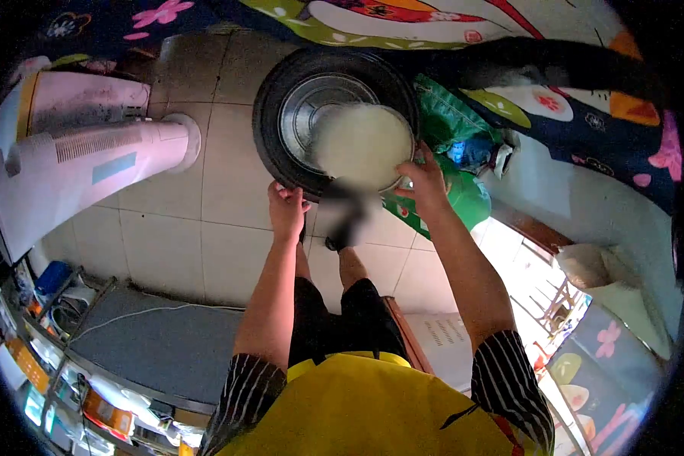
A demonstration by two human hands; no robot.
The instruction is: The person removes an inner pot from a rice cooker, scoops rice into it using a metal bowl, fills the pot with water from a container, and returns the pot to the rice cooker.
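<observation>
A thick black tyre-like ring [273,144] lies on the tiled floor, with a ribbed silvery metal round [300,114] inside it. Over its right part is a pale, whitish round shallow thing with a thin rim [365,148], blurred; whether it is a pan, lid or sieve I cannot make out. My right hand [427,182] pinches the rim of this pale round at its lower right. With fingers curled, my left hand [286,209] grips the lower left edge of the black ring. A dark blurred shape [344,213] just below the pale round cannot be made out.
Green bags [463,197] lie right of the ring. A white and pink appliance [106,159] stands at left. Flower-patterned cloth [403,23] hangs along the top. A dark-topped shelf [159,327] with cluttered items is at lower left, and a white box [441,342] near my legs.
</observation>
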